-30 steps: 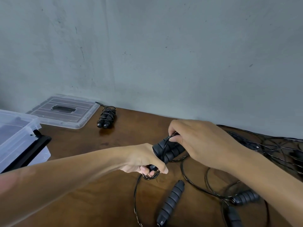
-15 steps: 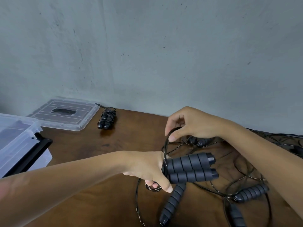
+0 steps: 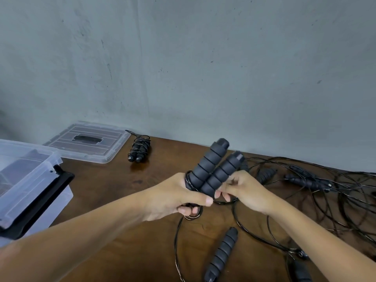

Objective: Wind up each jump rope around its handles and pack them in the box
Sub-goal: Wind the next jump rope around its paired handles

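Winding is the step in hand: the left hand (image 3: 179, 197) clenches the lower ends of two handles (image 3: 213, 171), held side by side and tilted up and away over the table (image 3: 114, 200), with a few turns of cord (image 3: 188, 180) already round their base. The right hand (image 3: 242, 190) sits just beside them, fingertips pinching the cord where it passes under the handles (the pinch itself is partly hidden). The next move, as I judge it, calls for carrying that cord up and over the pair while the left hand keeps them together and the loose length feeds from the table without snagging the tangle (image 3: 325, 190) on the right. One wound rope (image 3: 139, 148) lies near the lid (image 3: 89, 141); the box (image 3: 28, 180) stands at far left, its inside unclear.
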Motion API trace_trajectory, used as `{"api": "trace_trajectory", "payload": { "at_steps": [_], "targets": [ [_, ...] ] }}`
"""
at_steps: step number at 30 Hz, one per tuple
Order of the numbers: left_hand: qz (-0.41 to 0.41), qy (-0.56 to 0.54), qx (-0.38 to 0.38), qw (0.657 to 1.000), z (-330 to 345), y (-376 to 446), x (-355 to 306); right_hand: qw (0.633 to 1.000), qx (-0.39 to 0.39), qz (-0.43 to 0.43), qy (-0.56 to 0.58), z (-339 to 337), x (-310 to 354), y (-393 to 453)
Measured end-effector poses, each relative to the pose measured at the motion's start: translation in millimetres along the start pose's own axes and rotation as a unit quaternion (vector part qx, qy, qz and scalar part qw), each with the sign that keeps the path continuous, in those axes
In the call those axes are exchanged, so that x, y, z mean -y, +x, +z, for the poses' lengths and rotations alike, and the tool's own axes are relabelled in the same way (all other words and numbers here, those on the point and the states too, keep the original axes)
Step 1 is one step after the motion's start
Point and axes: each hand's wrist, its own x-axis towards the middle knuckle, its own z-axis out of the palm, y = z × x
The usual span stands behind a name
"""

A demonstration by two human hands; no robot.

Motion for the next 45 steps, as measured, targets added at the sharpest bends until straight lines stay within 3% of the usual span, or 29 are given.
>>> {"api": "trace_trajectory", "payload": {
  "at_steps": [3,8,18,26,29,33,38,41,45],
  "targets": [
    [-0.012,-0.027,-0.038,0.999,-5.8,-3.3,0.1,0.999,-0.007,-0.019,0.041,8.4,-1.4,-5.9],
    [-0.060,-0.096,-0.101,0.989,-15.9,-2.9,10.5,0.999,-0.028,0.024,0.031,18.7,-10.4,-19.7],
    [-0.051,-0.184,-0.158,0.969,-24.2,9.8,15.0,0.988,-0.045,0.055,-0.134,17.4,-3.8,-34.0],
    [-0.062,-0.144,-0.233,0.960,-32.7,23.2,31.3,0.947,-0.099,-0.017,-0.306,17.6,24.5,-24.9],
    [-0.060,-0.069,-0.244,0.965,-29.3,25.0,36.7,0.930,-0.105,-0.053,-0.349,22.1,44.5,-18.6],
    [-0.036,0.130,-0.254,0.958,-23.4,25.5,34.4,0.911,-0.027,-0.058,-0.408,23.4,61.1,-11.6],
    [-0.049,0.350,-0.267,0.897,-25.0,29.4,23.3,0.892,-0.007,-0.074,-0.446,15.2,61.7,-5.8],
    [-0.087,0.474,-0.250,0.840,-21.7,32.5,16.3,0.842,-0.051,-0.176,-0.507,13.6,50.7,3.1],
    [-0.088,0.588,-0.204,0.778,-20.2,35.0,10.1,0.777,-0.090,-0.248,-0.572,6.9,41.8,16.8]
  ]
}}
